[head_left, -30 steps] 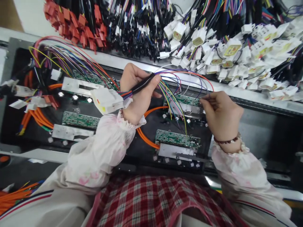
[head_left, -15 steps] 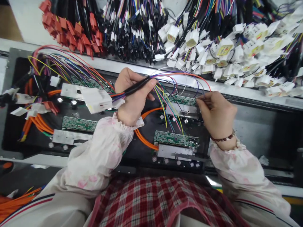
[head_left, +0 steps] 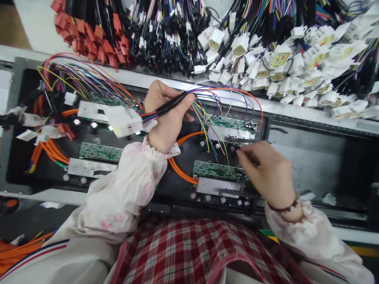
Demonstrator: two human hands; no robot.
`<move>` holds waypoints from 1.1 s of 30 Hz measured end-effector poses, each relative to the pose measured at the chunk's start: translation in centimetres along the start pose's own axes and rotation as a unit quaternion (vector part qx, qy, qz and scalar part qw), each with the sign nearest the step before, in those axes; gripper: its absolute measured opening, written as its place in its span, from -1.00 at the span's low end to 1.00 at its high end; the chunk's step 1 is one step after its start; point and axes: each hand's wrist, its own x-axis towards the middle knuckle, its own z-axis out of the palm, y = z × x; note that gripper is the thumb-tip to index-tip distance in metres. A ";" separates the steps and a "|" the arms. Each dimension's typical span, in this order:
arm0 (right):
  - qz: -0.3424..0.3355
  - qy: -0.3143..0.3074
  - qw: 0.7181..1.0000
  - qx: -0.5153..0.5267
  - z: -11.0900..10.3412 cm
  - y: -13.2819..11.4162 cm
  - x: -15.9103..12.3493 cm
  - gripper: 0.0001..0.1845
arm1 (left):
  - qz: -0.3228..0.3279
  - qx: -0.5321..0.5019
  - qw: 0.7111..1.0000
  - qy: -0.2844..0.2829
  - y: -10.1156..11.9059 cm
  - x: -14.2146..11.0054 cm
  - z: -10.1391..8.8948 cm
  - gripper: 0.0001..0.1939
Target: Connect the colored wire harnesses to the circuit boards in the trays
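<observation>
Clamping black cable (head_left: 172, 104) in left hand (head_left: 166, 128) near centre, having just drawn blurred right hand (head_left: 269, 170), grip unclear, away from red wire (head_left: 261, 110), now ending at board (head_left: 232, 122) right of centre.

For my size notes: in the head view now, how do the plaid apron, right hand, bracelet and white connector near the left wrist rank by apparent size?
1. Plaid apron
2. Right hand
3. White connector
4. Bracelet

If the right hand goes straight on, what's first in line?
The right hand would likely meet the thin yellow wire hanging just ahead, though depth is unclear and it might pass above.
</observation>
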 end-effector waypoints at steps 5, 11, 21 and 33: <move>0.050 0.093 0.994 0.030 0.4 2.3 4.3 -0.88 | -0.019 0.010 1.000 0.009 0.1 0.0 0.1 -0.66; 0.063 0.058 0.995 0.045 2.1 3.6 5.7 -0.90 | 0.005 0.015 1.000 0.006 -0.2 0.1 -0.2 -0.61; 0.067 0.076 0.993 0.060 2.2 3.4 5.5 -0.89 | -0.001 0.016 1.000 0.008 -0.1 0.0 0.0 -0.64; 0.071 0.102 0.992 0.030 0.7 3.8 5.3 -0.86 | 0.016 0.111 0.994 -0.015 0.2 -0.2 -0.2 -0.44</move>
